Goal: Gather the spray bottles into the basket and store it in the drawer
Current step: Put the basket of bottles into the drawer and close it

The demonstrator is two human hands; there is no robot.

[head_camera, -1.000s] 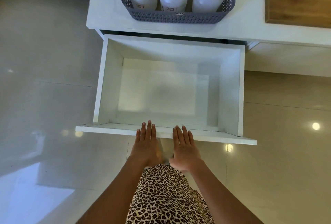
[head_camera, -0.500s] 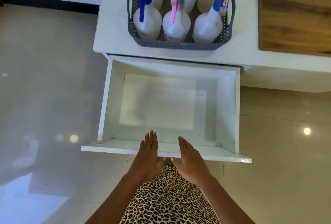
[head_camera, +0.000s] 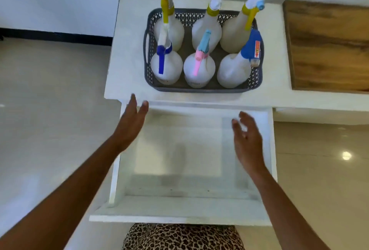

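Both my hands, left [head_camera: 130, 124] and right [head_camera: 247, 138], hover spread open and empty over the drawer [head_camera: 179, 212], short of the basket [head_camera: 201, 88].

Both forearms are cut off by the bottom edge. The right hand [head_camera: 248, 140] is smeared by motion blur. The wooden panel [head_camera: 327, 46] is cut by the right edge. Labels on the front bottles [head_camera: 166, 66] are too small to be read. The back bottles' bases are hidden behind the front row
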